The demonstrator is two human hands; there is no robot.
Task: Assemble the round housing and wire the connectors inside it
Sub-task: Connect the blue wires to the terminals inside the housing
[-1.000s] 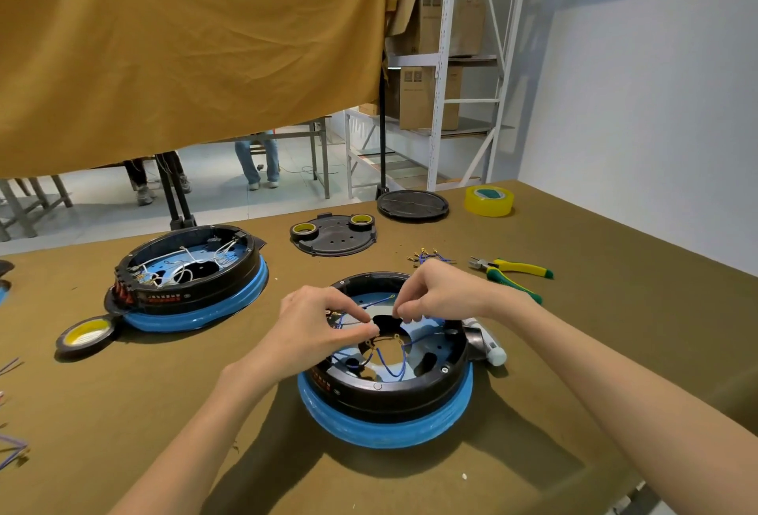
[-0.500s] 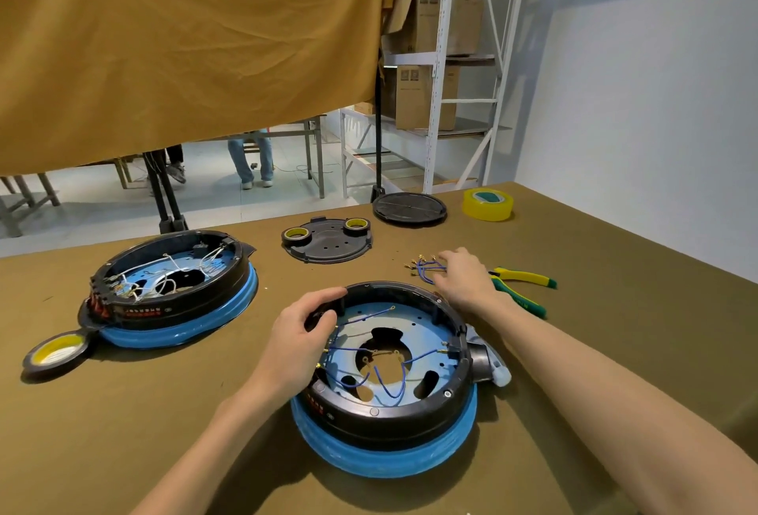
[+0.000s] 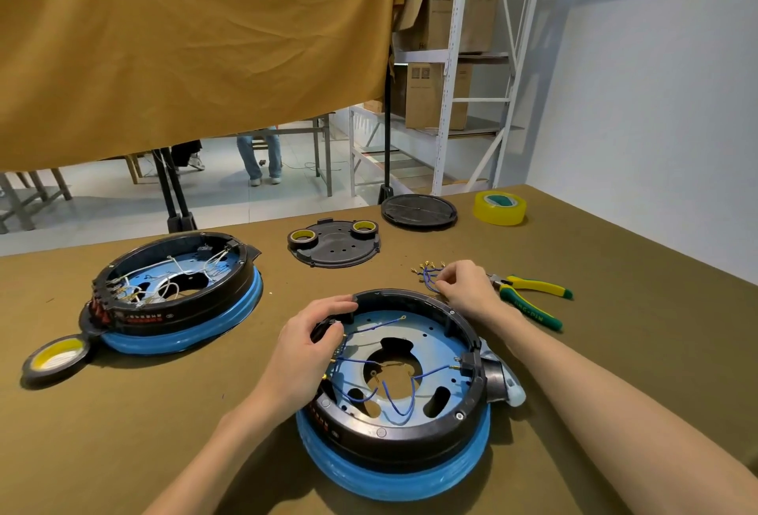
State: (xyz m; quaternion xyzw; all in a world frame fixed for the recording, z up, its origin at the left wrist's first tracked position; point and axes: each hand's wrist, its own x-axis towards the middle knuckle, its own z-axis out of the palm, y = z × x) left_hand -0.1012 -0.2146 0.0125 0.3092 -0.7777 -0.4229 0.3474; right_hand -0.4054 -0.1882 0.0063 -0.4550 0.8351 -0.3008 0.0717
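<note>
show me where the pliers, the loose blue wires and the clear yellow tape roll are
pliers (image 3: pixel 533 298), head view, on the yellow and green handles
loose blue wires (image 3: pixel 428 277), head view, on the bundle just left of the right hand's fingertips
yellow tape roll (image 3: pixel 499 209), head view, on its outer side wall

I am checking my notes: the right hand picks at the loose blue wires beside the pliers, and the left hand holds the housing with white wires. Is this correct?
Not quite. In the head view the left hand holds the housing with blue wires; the right hand does pick at the loose blue wires beside the pliers.

Black housing, blue wires
</note>
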